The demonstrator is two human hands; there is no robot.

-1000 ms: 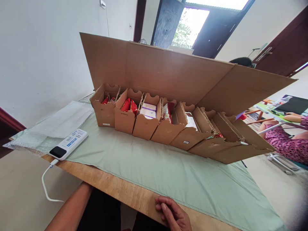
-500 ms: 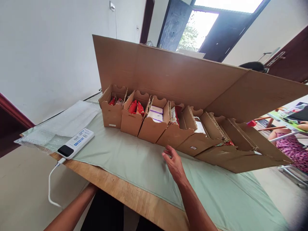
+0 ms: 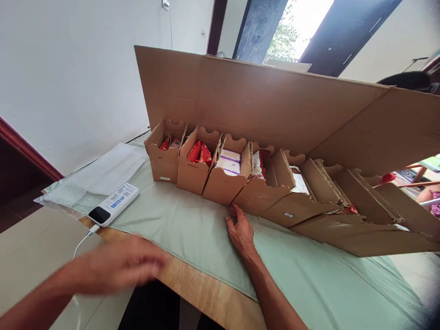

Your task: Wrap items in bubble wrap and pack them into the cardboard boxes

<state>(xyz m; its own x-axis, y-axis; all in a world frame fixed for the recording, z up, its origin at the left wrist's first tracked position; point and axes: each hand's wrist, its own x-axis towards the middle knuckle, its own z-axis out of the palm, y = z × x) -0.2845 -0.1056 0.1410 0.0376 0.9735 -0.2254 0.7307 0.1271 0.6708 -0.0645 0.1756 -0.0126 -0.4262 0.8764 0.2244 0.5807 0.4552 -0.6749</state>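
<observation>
My right hand [image 3: 241, 233] rests on the pale green cloth [image 3: 192, 229] with its fingers apart and nothing in them. Its fingertips lie close to the foot of the cardboard bins [image 3: 225, 186]; whether they touch cannot be made out. Smeared by motion, my left hand [image 3: 127, 263] hovers over the table's front edge, near the white power bank [image 3: 115, 204]. The bins stand in a slanting row. Inside them are red packets [image 3: 200, 152], white packs with purple edges [image 3: 228, 162], a red and white packet [image 3: 258, 165] and a white item [image 3: 300, 182].
A tall cardboard panel [image 3: 240, 96] stands behind the bins. Bubble wrap [image 3: 99, 174] lies at the left of the table. A white cable [image 3: 82, 240] runs from the power bank over the bare wooden edge [image 3: 192, 284]. At far right, part of another person's patterned clothing [image 3: 436, 211] shows.
My left hand has come up from below the table edge into view. My right hand has shifted slightly left and lower onto the cloth. The camera view has turned a little.
</observation>
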